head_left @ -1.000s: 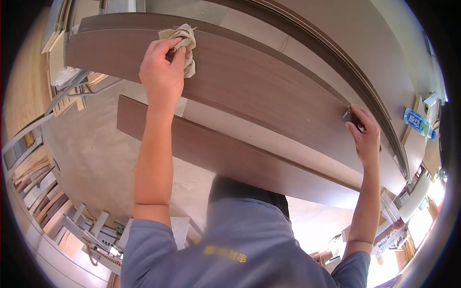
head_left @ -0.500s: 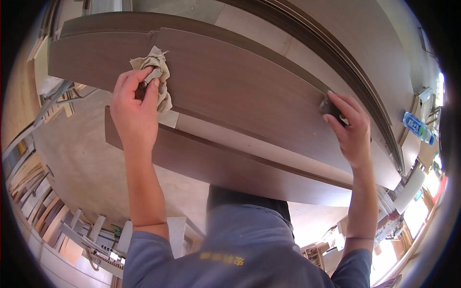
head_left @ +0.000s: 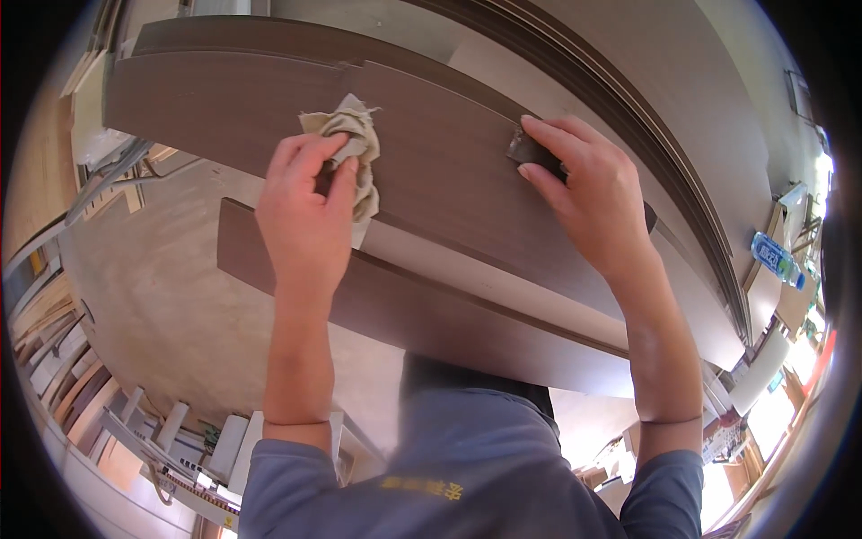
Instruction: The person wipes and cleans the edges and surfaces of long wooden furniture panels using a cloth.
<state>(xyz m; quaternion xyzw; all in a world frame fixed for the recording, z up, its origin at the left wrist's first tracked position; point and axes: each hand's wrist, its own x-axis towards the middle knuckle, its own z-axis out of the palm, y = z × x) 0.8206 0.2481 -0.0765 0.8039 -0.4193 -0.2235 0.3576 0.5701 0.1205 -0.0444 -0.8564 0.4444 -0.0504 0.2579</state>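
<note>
My left hand [head_left: 310,202] pinches a crumpled beige rag [head_left: 359,148] over the face of a long brown wood-grain panel [head_left: 431,153]. The fingers of my right hand [head_left: 588,184] wrap around a small dark hand tool with a flat greyish end [head_left: 530,153], which lies at the panel's far edge; its exact kind is partly hidden by the fingers. Another brown board [head_left: 476,328] lies nearer to me, with a pale gap between the two.
Beyond the panel stand more large brown boards [head_left: 620,81] with long edges. A plastic water bottle [head_left: 778,260] with a blue label lies at the far right. Wood offcuts [head_left: 72,377] are stacked at the left, by a metal-framed machine [head_left: 171,467]. Bare concrete floor [head_left: 171,296] shows below.
My right hand has slid left along the panel with the dark tool, closer to the rag. My left hand and the rag sit farther right in view, as the whole view has shifted slightly.
</note>
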